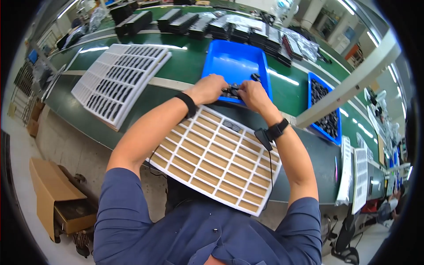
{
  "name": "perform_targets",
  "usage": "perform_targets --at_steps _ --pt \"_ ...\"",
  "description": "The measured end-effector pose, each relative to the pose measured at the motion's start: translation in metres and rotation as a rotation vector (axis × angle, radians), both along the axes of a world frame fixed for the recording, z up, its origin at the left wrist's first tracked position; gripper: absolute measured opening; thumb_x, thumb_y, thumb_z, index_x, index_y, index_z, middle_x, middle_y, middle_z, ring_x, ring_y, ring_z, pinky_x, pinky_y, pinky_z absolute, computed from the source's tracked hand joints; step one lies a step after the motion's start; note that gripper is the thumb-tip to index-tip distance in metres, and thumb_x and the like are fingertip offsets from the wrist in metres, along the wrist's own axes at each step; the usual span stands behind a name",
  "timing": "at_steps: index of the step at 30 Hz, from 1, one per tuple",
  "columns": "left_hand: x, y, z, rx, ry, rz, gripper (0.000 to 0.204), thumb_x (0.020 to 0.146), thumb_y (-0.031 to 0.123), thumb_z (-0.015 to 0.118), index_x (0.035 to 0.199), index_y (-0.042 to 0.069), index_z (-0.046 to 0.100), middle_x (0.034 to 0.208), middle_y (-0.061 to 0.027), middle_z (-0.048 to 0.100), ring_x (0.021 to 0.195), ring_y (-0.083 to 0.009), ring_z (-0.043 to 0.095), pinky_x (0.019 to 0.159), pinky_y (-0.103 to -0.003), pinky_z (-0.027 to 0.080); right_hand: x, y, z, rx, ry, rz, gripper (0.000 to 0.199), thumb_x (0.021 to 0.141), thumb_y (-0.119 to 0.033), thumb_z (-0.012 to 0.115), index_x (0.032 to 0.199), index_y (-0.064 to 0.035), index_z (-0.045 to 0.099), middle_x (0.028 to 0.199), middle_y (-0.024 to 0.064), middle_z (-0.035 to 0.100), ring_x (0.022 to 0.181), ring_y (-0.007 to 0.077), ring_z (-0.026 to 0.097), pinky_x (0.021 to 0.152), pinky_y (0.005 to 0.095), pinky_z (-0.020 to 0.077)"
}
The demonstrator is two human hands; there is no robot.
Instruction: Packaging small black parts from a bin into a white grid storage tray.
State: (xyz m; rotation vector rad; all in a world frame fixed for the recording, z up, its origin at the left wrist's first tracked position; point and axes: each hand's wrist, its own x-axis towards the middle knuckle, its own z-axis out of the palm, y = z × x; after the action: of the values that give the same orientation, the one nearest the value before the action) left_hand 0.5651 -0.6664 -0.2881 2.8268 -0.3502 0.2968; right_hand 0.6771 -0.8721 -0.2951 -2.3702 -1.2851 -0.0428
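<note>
Both hands meet at the near edge of the blue tray: the left hand and right hand pinch small black parts between their fingertips. Just below lies a white grid tray, one cell near the top holding a black part. Filled grid trays sit to the left.

Stack of white grid trays filled with dark parts, far left on green table. Second blue bin of black parts to right. Black trays lined along far edge. Cardboard box on floor, lower left.
</note>
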Motion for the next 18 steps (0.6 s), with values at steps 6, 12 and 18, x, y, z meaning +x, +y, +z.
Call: perform_targets --at_steps 6,12,18 --pt "0.003 0.004 -0.006 -0.088 -0.133 0.027 0.019 0.083 0.006 0.078 0.101 0.0 0.075 0.1 -0.0185 0.071 0.098 -0.0386 0.069 0.088 -0.048 0.056 0.004 -0.013 0.008 0.039 0.133 -0.088 0.021 0.088 -0.019 0.075 0.093 0.0007 0.074 0.089 0.0261 0.073 0.089 0.0447 0.071 0.081 0.048 0.0581" --pt "0.001 0.006 -0.002 -0.295 0.044 0.125 0.023 0.084 0.006 0.08 0.104 -0.003 0.074 0.097 -0.0173 0.071 0.087 -0.0309 0.071 0.079 -0.04 0.058 -0.012 -0.036 0.013 0.246 0.328 -0.123 0.015 0.087 -0.008 0.072 0.099 0.0013 0.073 0.078 0.0081 0.07 0.075 0.0197 0.066 0.071 0.0319 0.0538" --pt "-0.009 0.004 -0.002 -0.393 -0.033 0.137 0.025 0.083 0.004 0.081 0.106 -0.005 0.073 0.096 -0.0175 0.072 0.084 -0.0279 0.072 0.079 -0.038 0.059 -0.065 -0.078 0.027 0.452 0.802 -0.062 0.023 0.087 -0.004 0.073 0.109 0.0028 0.071 0.076 -0.0057 0.063 0.071 0.0041 0.055 0.063 0.0233 0.0458"
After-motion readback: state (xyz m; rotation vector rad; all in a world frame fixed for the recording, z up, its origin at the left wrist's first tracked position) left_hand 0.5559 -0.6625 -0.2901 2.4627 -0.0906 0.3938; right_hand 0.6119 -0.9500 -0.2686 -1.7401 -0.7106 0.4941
